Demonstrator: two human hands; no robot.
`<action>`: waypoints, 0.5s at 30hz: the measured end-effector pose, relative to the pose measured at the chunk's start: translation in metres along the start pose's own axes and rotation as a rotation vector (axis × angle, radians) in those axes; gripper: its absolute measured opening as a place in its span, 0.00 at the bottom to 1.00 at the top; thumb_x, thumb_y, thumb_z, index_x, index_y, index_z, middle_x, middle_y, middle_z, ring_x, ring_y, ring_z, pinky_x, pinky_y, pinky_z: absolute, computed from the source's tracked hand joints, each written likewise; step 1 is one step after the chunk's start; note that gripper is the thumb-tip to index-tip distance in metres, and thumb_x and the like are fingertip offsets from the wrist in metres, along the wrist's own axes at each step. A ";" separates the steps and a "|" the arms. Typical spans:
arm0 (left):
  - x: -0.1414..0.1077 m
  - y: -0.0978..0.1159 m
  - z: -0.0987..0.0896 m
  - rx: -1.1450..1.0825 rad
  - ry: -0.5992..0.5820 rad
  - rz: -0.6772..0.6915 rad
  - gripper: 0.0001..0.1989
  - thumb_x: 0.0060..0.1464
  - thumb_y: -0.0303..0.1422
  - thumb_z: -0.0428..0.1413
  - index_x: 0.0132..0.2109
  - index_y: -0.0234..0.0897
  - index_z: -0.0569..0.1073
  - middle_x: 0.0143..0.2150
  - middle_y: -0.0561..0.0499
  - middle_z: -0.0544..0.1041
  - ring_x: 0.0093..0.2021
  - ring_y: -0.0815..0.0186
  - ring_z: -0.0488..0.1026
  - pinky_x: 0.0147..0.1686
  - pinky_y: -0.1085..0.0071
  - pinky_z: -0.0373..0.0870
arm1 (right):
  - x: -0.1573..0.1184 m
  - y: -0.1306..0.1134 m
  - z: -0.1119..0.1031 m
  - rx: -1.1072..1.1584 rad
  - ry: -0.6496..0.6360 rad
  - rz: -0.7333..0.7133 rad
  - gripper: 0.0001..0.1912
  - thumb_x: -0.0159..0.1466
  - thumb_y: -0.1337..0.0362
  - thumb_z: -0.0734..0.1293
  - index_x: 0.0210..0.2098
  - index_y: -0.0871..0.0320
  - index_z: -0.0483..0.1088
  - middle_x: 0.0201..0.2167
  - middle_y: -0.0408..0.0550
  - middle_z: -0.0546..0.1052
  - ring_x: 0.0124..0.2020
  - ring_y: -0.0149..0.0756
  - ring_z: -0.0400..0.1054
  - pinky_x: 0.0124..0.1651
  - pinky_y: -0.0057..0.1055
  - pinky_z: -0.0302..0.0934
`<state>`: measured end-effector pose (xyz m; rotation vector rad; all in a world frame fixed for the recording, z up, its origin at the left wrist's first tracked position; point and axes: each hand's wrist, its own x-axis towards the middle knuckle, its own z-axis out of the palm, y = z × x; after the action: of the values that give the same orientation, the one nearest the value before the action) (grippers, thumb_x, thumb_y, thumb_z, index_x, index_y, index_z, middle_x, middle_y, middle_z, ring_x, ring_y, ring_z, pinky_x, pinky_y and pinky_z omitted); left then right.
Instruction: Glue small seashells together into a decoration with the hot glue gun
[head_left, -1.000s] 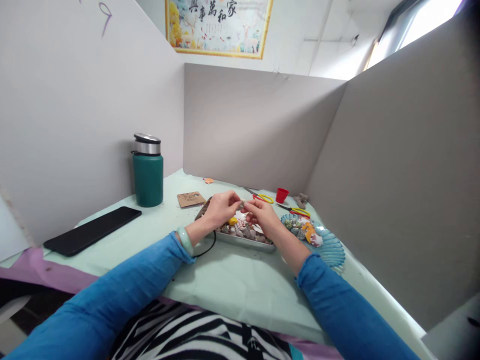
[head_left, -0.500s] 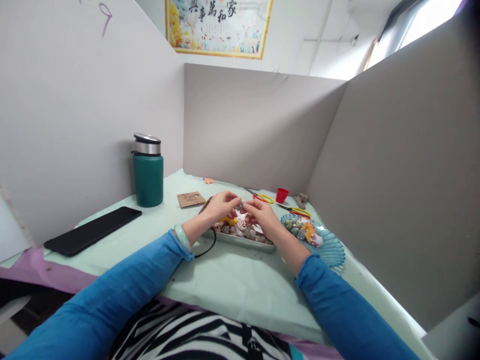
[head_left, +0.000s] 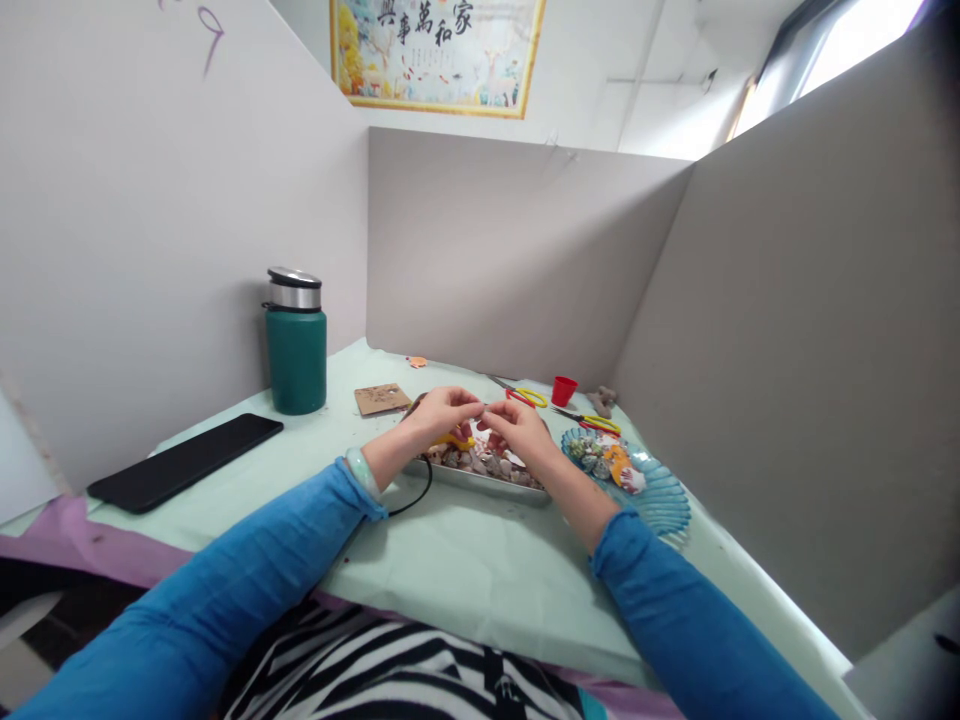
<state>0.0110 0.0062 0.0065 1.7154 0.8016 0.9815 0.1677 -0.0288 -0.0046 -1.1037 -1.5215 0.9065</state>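
Observation:
Above a metal tray [head_left: 480, 484] filled with small shells [head_left: 495, 466], my left hand [head_left: 444, 412] and my right hand [head_left: 519, 430] meet at their fingertips. Both are closed in a pinch. Whatever sits between the fingers is too small and covered to make out. Beneath my left hand, a yellow tool handle [head_left: 454, 441] lies over the shells, with a black cord [head_left: 420, 498] curving out beside the tray. To the right of my right hand, a blue shell-shaped plate [head_left: 667, 503] bears several colourful shells [head_left: 616, 462].
A green bottle [head_left: 296, 360] and a long black flat object [head_left: 187, 462] stand and lie at the left. Behind the tray are a brown board [head_left: 382, 399], two pairs of scissors [head_left: 526, 397], a red cup [head_left: 564, 390] and a grey lump [head_left: 602, 401]. Grey partitions [head_left: 517, 250] enclose the table.
My fingertips have come closer together, and the small pale piece visible between them before is now hidden. My right hand has shifted slightly left. Everything on the table stays put.

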 end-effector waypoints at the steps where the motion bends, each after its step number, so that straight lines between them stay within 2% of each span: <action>1: 0.001 -0.001 0.000 -0.001 0.002 0.002 0.12 0.47 0.38 0.58 0.35 0.32 0.70 0.23 0.53 0.71 0.21 0.72 0.69 0.21 0.75 0.69 | 0.000 0.000 0.000 -0.002 0.000 -0.001 0.09 0.56 0.61 0.66 0.32 0.61 0.67 0.27 0.46 0.74 0.17 0.25 0.65 0.17 0.21 0.59; 6: 0.003 -0.004 -0.001 0.014 0.003 0.009 0.14 0.47 0.39 0.58 0.35 0.32 0.70 0.22 0.53 0.71 0.21 0.72 0.69 0.21 0.75 0.68 | 0.000 0.001 -0.001 -0.003 -0.005 -0.002 0.10 0.56 0.60 0.66 0.32 0.61 0.67 0.27 0.45 0.75 0.18 0.24 0.65 0.17 0.20 0.59; 15: -0.002 0.003 0.001 -0.009 0.030 0.015 0.15 0.46 0.41 0.59 0.36 0.32 0.71 0.25 0.52 0.73 0.22 0.74 0.69 0.23 0.77 0.68 | -0.002 -0.003 0.000 0.002 -0.003 -0.014 0.11 0.57 0.59 0.65 0.35 0.60 0.67 0.28 0.46 0.75 0.18 0.24 0.65 0.18 0.20 0.60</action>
<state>0.0108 0.0033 0.0083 1.7048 0.8039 1.0218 0.1674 -0.0320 -0.0022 -1.0897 -1.5288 0.9001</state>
